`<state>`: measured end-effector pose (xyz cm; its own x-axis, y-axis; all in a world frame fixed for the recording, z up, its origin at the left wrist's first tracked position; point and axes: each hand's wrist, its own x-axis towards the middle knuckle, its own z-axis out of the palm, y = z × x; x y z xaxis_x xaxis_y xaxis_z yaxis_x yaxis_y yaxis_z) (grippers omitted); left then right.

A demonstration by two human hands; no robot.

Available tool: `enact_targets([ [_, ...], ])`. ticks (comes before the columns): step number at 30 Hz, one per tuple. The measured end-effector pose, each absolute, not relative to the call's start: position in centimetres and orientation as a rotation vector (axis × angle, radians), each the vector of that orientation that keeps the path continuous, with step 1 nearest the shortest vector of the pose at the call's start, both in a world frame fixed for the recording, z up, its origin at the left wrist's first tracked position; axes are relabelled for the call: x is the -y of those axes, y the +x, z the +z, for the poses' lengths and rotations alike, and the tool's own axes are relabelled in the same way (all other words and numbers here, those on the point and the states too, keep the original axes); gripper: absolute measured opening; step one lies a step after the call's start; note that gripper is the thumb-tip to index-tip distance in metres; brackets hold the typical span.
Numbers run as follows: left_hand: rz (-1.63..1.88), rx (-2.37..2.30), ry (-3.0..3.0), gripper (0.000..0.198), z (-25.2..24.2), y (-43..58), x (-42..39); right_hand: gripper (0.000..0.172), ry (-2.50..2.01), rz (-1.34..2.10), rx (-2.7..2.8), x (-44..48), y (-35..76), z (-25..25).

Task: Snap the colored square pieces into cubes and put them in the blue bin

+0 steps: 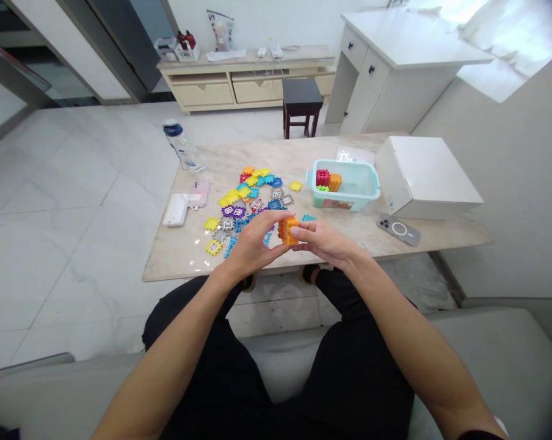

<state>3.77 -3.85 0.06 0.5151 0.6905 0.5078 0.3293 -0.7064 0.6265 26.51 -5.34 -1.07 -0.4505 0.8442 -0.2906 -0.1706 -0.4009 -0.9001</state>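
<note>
While both hands work on it, the orange stack of toothed tiles sits over the front part of the desk. Left hand: thumb and fingers span it; right hand: fingers grasping its right side. Progress, as judged: partly done. A red block, an orange block and green tiles are in the teal bin, which has room left. Remaining: many loose tiles, yellow, blue, purple and grey, spread left of the bin, plus a lone yellow tile near it. Writing: white printed patches on some tiles, too small to read; bin front has a picture sticker, illegible; clear bag at back shows an "S". Phone brand: can't tell.
</note>
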Motion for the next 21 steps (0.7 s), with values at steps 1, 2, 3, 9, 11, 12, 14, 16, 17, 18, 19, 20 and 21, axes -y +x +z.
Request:
enact_targets([
  [1,1.07,-0.834,2.31,0.045,0.08,3.75,3.86,0.057,-1.029,1.916,1.112,5.34,26.49,-1.11],
  [2,1.079,-0.828,2.32,0.046,0.09,3.72,3.86,0.058,-1.027,1.918,1.116,5.35,26.47,-1.16],
  [3,1.087,-0.823,2.333,0.047,0.09,3.68,3.87,0.059,-1.018,1.918,1.115,5.36,26.46,-1.21],
  [9,1.108,-0.766,2.437,0.052,-0.21,3.46,3.84,0.062,-0.938,1.879,1.111,5.3,26.4,-1.61],
  [11,1.132,-0.726,2.458,0.052,-0.37,3.48,3.8,0.06,-0.937,1.881,1.127,5.22,26.34,-1.74],
  [12,1.137,-0.713,2.467,0.052,-0.45,3.5,3.77,0.058,-0.938,1.874,1.128,5.18,26.3,-1.79],
  [14,1.142,-0.699,2.481,0.052,-0.59,3.54,3.71,0.057,-0.944,1.849,1.116,5.11,26.23,-1.84],
  [16,1.15,-0.696,2.494,0.053,-0.68,3.57,3.67,0.056,-0.952,1.838,1.099,5.1,26.2,-1.82],
  [17,1.154,-0.696,2.5,0.053,-0.7,3.57,3.66,0.056,-0.954,1.846,1.096,5.12,26.19,-1.78],
  [18,1.156,-0.694,2.507,0.053,-0.71,3.58,3.66,0.057,-0.955,1.86,1.096,5.16,26.18,-1.74],
  [19,1.156,-0.693,2.512,0.053,-0.7,3.59,3.66,0.058,-0.955,1.874,1.099,5.21,26.17,-1.69],
  [20,1.152,-0.694,2.516,0.052,-0.69,3.6,3.68,0.059,-0.956,1.884,1.102,5.26,26.15,-1.65],
  [21,1.146,-0.698,2.515,0.051,-0.68,3.61,3.7,0.06,-0.957,1.887,1.103,5.32,26.11,-1.62],
])
